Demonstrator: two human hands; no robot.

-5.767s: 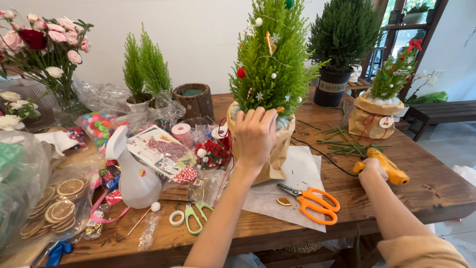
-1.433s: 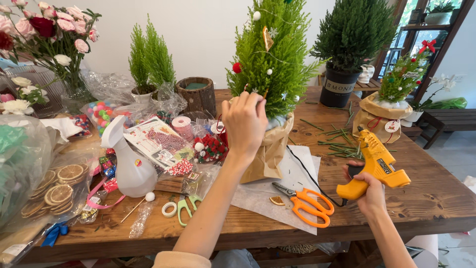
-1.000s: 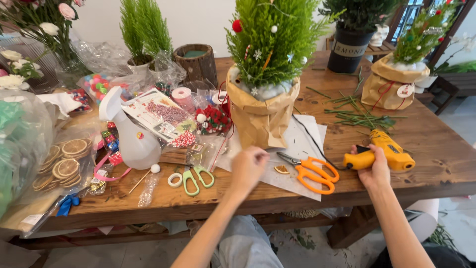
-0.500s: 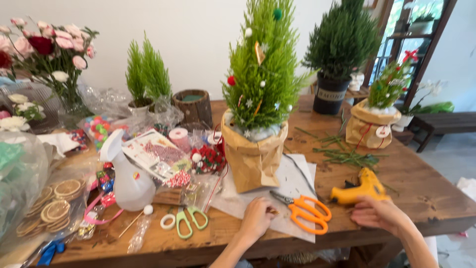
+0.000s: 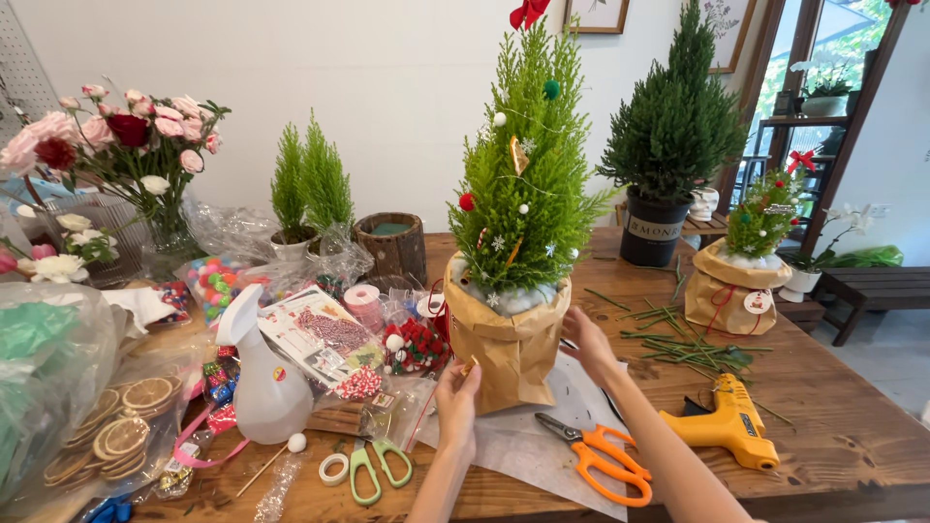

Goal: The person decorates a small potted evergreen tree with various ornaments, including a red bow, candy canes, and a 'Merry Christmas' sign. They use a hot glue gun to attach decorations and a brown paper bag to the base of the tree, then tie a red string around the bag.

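1. Nearest, at six o'clock: the left hand (image 5: 457, 395) is raised with fingers pinched narrow on a small orange-brown piece, too small to identify, held against the front of the brown paper bag (image 5: 508, 341).
2. At five o'clock, the right hand (image 5: 587, 339) lies half open against the bag's right side, holding nothing.
3. To place the piece well, it seems best to steady the bag with the right hand and press lightly, since the kraft paper is creased and soft.
4. On the wooden table (image 5: 833, 426): orange-handled scissors (image 5: 601, 455) on white tissue at five o'clock, green-handled scissors (image 5: 373, 470) at seven, and a hard yellow glue gun (image 5: 722, 424) at four.
5. At eight o'clock, a smooth white spray bottle (image 5: 266, 383) stands near dried orange slices (image 5: 121, 426) in clear wrap.
6. Centre, at twelve: the feathery, cone-shaped small green tree (image 5: 525, 184) rises from the bag, dotted with pom-poms.
7. Farther, at ten o'clock, pink roses (image 5: 107, 131); at one, a dark potted conifer (image 5: 673, 131).
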